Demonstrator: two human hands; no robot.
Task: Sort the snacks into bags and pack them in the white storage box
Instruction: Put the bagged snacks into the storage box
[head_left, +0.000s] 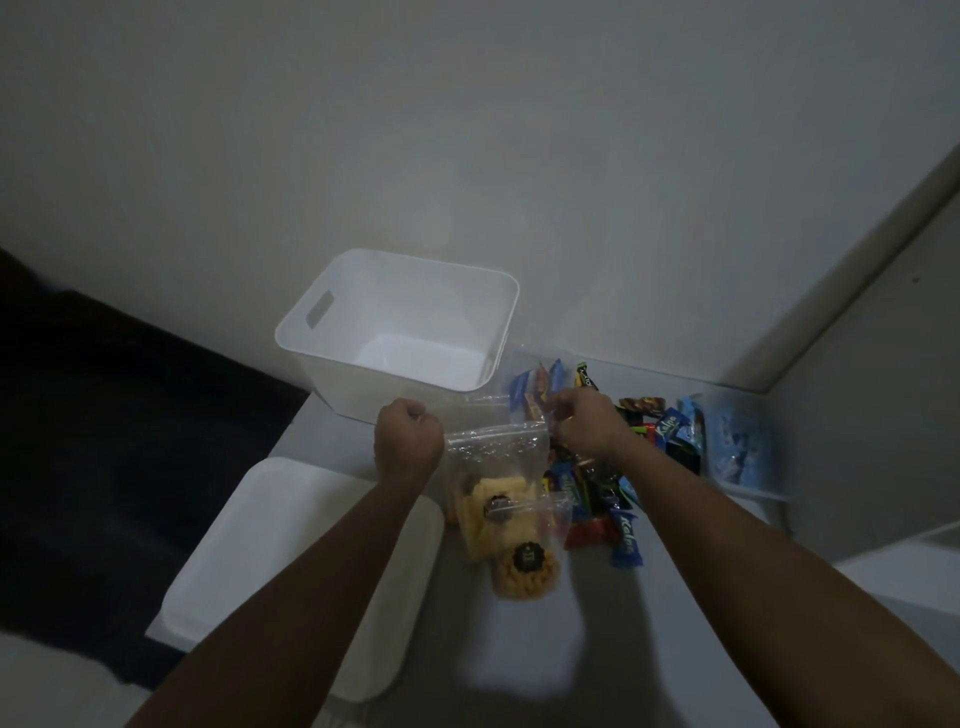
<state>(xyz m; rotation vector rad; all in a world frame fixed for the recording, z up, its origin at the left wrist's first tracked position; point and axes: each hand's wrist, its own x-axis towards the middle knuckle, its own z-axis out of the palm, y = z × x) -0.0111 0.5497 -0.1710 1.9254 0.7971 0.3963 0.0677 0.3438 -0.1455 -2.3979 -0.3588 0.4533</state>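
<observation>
Nearest me, a round yellow cookie pack with a dark seal (527, 569) is lying loose on the pale table (519, 649), beside the flat white box lid (291, 561). I am pinching the top corners of a clear zip bag of yellow cookies (496, 467), my left hand (408, 441) curled on one corner and my right hand (584, 423) on the other, apparently closing it. Right of it, a pile of mixed wrapped snacks (623, 467) is waiting, several blue ones reading "Kalpa". Beyond, the white plastic storage box (400, 322) is standing empty, so I judge packing has barely begun.
</observation>
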